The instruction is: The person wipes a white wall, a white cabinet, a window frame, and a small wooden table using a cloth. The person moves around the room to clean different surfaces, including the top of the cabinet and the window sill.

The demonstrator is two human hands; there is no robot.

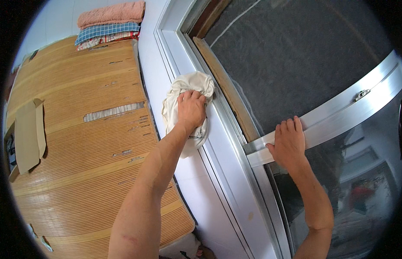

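My left hand [191,108] presses a bunched cream cloth [188,84] onto the white window sill [220,136], its fingertips sunk in the folds. Dark marks show on the cloth below the hand. To the right, my right hand [289,140] rests on the silvery metal frame of a sliding window sash [330,124], the thumb spread to the left and the fingers over the frame's edge. A small metal latch [362,95] sits farther along that frame. Between the hands runs the metal window track [235,137].
Left of the sill lies a bamboo mat [100,145] with worn slits, bearing an open cardboard box [27,137]. Folded bedding [110,14] and a blue checked pillow [107,33] are stacked at its far end. Dark mesh [295,55] fills the window opening; below is reflective glass [350,194].
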